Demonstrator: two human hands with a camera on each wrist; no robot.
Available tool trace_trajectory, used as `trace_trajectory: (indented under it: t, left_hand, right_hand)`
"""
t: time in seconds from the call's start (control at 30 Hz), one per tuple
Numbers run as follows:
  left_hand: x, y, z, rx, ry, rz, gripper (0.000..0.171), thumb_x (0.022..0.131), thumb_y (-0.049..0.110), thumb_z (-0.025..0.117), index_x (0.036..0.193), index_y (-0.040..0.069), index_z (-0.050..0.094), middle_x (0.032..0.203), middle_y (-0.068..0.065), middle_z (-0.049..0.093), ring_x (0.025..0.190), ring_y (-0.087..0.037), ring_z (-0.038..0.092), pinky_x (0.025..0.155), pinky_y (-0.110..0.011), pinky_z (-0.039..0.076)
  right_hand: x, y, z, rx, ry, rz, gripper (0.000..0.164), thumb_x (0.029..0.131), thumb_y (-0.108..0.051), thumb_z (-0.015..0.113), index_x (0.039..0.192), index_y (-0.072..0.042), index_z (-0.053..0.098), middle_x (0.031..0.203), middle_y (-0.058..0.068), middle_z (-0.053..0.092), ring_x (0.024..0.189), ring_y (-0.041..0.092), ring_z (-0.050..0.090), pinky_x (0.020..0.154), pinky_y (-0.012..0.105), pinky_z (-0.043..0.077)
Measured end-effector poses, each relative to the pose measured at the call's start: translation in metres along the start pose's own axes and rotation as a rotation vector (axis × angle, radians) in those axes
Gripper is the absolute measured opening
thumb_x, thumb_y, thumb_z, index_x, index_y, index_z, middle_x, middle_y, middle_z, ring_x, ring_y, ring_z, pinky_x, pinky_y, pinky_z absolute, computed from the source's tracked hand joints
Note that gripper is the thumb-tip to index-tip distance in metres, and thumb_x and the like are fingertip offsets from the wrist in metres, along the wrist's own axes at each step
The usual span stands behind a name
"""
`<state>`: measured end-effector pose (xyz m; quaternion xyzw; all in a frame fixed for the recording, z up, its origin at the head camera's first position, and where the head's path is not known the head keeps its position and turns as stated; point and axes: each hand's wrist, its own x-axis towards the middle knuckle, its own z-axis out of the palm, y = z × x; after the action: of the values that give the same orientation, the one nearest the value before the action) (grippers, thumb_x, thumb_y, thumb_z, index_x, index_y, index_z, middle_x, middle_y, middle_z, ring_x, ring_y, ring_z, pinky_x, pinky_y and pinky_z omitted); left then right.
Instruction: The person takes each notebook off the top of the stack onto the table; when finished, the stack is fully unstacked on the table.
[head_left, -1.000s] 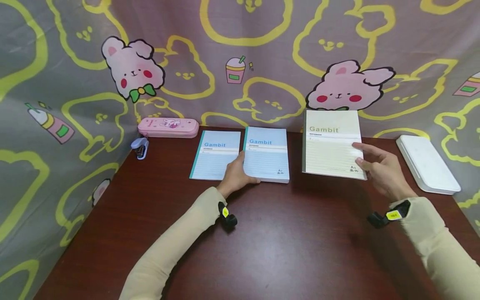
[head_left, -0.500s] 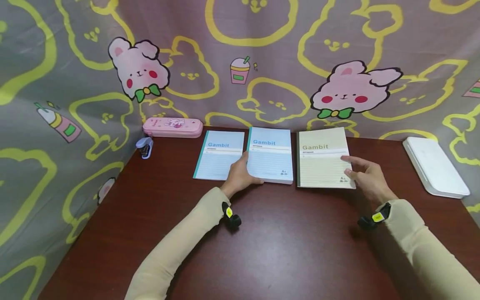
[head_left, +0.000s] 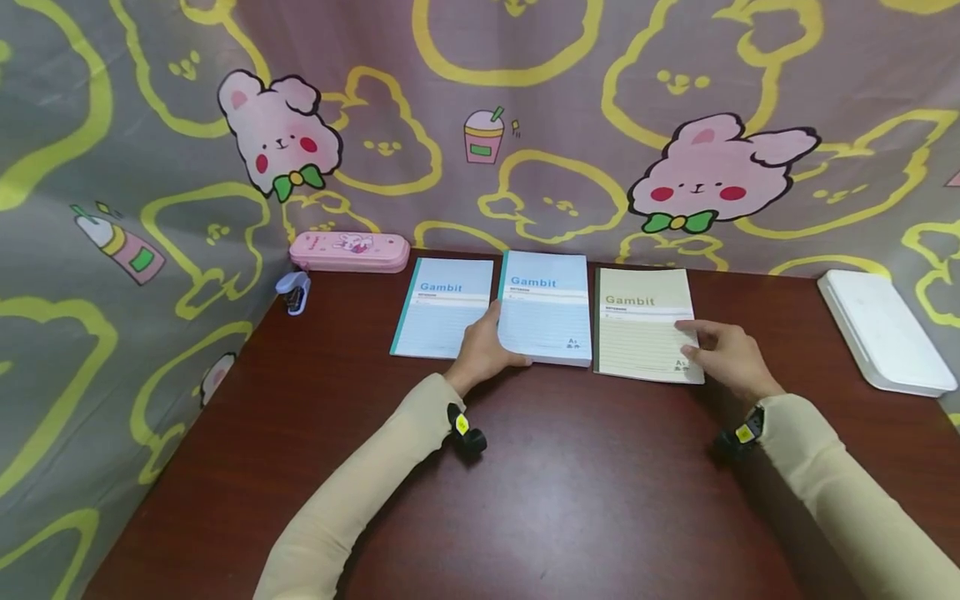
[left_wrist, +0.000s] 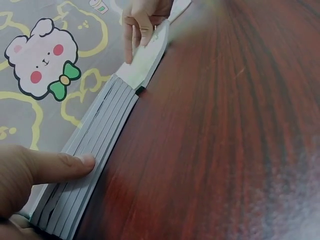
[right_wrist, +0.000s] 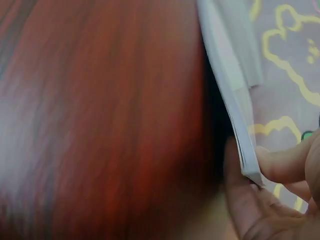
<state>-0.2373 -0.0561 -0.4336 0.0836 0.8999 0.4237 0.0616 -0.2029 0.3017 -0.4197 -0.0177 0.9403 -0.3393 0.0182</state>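
My left hand (head_left: 482, 348) grips the near left corner of a thick stack of blue notebooks (head_left: 546, 304). In the left wrist view the thumb (left_wrist: 65, 166) lies along the edges of several stacked notebooks (left_wrist: 95, 145). A cream notebook (head_left: 647, 329) is just right of the stack, its dark spine toward it. My right hand (head_left: 729, 357) pinches the cream notebook near its lower right corner. In the right wrist view, thumb and fingers sit on opposite faces of the cream notebook's corner (right_wrist: 240, 135), and this corner is raised off the table. Another blue notebook (head_left: 446, 308) lies flat left of the stack.
At the back left are a pink pencil case (head_left: 348, 252) and a small lilac stapler (head_left: 294, 292). A white case (head_left: 885, 332) lies at the right end of the brown table (head_left: 555, 492). A patterned curtain (head_left: 555, 83) hangs right behind the table's far edge.
My right hand has lowered the cream notebook from the air and brought it left and nearer, beside the blue stack. My left hand has stayed on the stack. The head view has shifted slightly.
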Motion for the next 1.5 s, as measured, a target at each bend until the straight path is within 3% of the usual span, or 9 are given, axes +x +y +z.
trace_trajectory:
  t: [0.1, 0.2, 0.43, 0.53, 0.73, 0.93, 1.07, 1.2, 1.5]
  left_hand:
    - [0.000, 0.001, -0.001, -0.001, 0.001, 0.004, 0.118, 0.066, 0.021, 0.091, 0.154, 0.000, 0.015, 0.159, -0.017, 0.026, 0.143, -0.029, 0.033, 0.115, -0.038, 0.034]
    - [0.001, 0.001, -0.002, 0.003, 0.002, 0.004, 0.118, 0.066, 0.021, 0.090, 0.154, 0.000, 0.015, 0.159, -0.017, 0.026, 0.143, -0.029, 0.034, 0.114, -0.038, 0.034]
    - [0.001, 0.002, -0.001, 0.002, 0.002, 0.001, 0.118, 0.065, 0.020, 0.091, 0.153, -0.001, 0.015, 0.158, -0.017, 0.026, 0.142, -0.030, 0.035, 0.114, -0.038, 0.035]
    - [0.001, 0.001, -0.001, -0.001, 0.001, 0.004, 0.118, 0.065, 0.020, 0.091, 0.153, -0.001, 0.015, 0.158, -0.018, 0.025, 0.142, -0.030, 0.033, 0.114, -0.039, 0.034]
    - [0.001, 0.000, -0.002, -0.006, -0.003, 0.018, 0.118, 0.066, 0.020, 0.091, 0.153, -0.002, 0.015, 0.158, -0.018, 0.026, 0.143, -0.030, 0.032, 0.115, -0.038, 0.034]
    - [0.000, 0.002, -0.002, -0.017, -0.004, 0.010, 0.118, 0.066, 0.020, 0.090, 0.154, -0.001, 0.014, 0.159, -0.016, 0.026, 0.143, -0.029, 0.032, 0.115, -0.038, 0.034]
    - [0.001, 0.003, -0.002, -0.030, -0.006, 0.007, 0.117, 0.066, 0.019, 0.090, 0.154, 0.000, 0.014, 0.158, -0.016, 0.027, 0.143, -0.029, 0.033, 0.114, -0.039, 0.035]
    - [0.003, 0.004, -0.001, -0.029, -0.003, 0.036, 0.117, 0.066, 0.018, 0.090, 0.154, 0.001, 0.015, 0.155, -0.017, 0.033, 0.139, -0.031, 0.039, 0.111, -0.040, 0.038]
    - [0.000, 0.001, -0.002, -0.030, 0.004, 0.033, 0.116, 0.066, 0.018, 0.091, 0.154, 0.001, 0.017, 0.153, -0.019, 0.037, 0.134, -0.031, 0.045, 0.110, -0.041, 0.040]
  right_hand:
    - [0.000, -0.001, 0.000, -0.105, -0.013, -0.069, 0.037, 0.093, -0.011, 0.059, 0.129, -0.002, 0.060, 0.058, 0.003, 0.046, 0.048, 0.004, 0.032, 0.045, 0.023, 0.030]
    - [0.001, -0.002, 0.002, -0.147, -0.004, -0.149, 0.036, 0.091, -0.006, 0.057, 0.125, 0.003, 0.061, 0.050, -0.006, 0.033, 0.044, 0.006, 0.028, 0.042, 0.023, 0.026]
    - [0.005, -0.002, 0.005, -0.234, 0.013, -0.233, 0.040, 0.079, 0.005, 0.055, 0.117, 0.008, 0.065, 0.047, -0.008, 0.033, 0.044, 0.007, 0.032, 0.043, 0.022, 0.026]
    - [0.004, -0.003, 0.005, -0.241, 0.018, -0.249, 0.038, 0.082, 0.001, 0.055, 0.118, 0.009, 0.064, 0.047, -0.006, 0.039, 0.051, 0.012, 0.038, 0.047, 0.024, 0.029]
    - [0.006, -0.024, 0.004, -0.201, 0.127, -0.282, 0.037, 0.088, -0.005, 0.061, 0.122, 0.009, 0.059, 0.081, 0.022, 0.063, 0.080, 0.035, 0.056, 0.064, 0.039, 0.043]
    - [0.009, -0.065, 0.024, -0.059, 0.052, -0.264, 0.051, 0.094, -0.012, 0.061, 0.141, -0.001, 0.044, 0.107, 0.032, 0.065, 0.090, 0.043, 0.068, 0.076, 0.055, 0.055]
    - [0.015, -0.087, 0.048, -0.020, -0.019, -0.273, 0.056, 0.094, -0.016, 0.061, 0.145, -0.004, 0.039, 0.114, 0.031, 0.063, 0.093, 0.040, 0.069, 0.078, 0.052, 0.056]
    - [0.024, -0.103, 0.067, -0.038, -0.056, -0.258, 0.066, 0.094, -0.023, 0.063, 0.148, -0.004, 0.033, 0.109, 0.027, 0.061, 0.085, 0.034, 0.067, 0.074, 0.045, 0.054]
    - [0.035, -0.116, 0.089, -0.037, -0.023, -0.096, 0.070, 0.089, -0.020, 0.070, 0.147, 0.000, 0.034, 0.131, 0.036, 0.049, 0.123, 0.047, 0.046, 0.104, 0.058, 0.038]
